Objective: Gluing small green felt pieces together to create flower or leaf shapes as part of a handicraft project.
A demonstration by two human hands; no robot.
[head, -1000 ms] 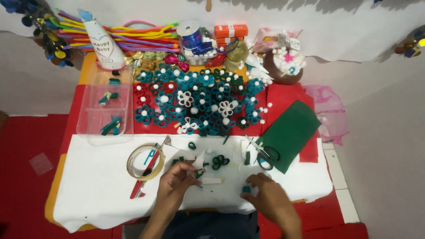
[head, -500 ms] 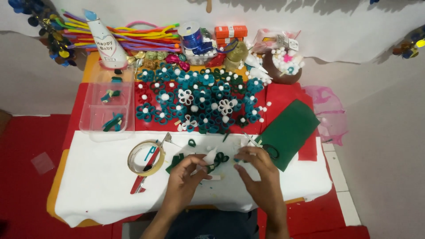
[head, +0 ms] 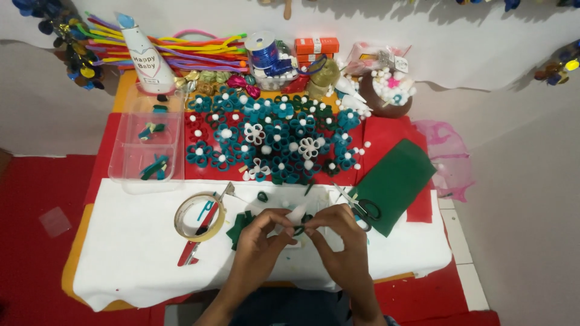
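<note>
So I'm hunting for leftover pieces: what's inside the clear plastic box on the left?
The clear plastic box holds a few small teal and dark green felt bits. Anything beneath those bits is covered.

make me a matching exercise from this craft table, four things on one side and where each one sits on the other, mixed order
Things:
1. tape roll
2. scissors
3. clear plastic tray
4. dark green felt sheet

Places:
A. far right of the table, lying partly on the red cover
B. on the white cloth, left of both hands
C. on the left side, beyond the white cloth, holding a few teal bits
D. on the white cloth, just beyond the right hand

Pairs: 1-B, 2-D, 3-C, 4-A
</note>
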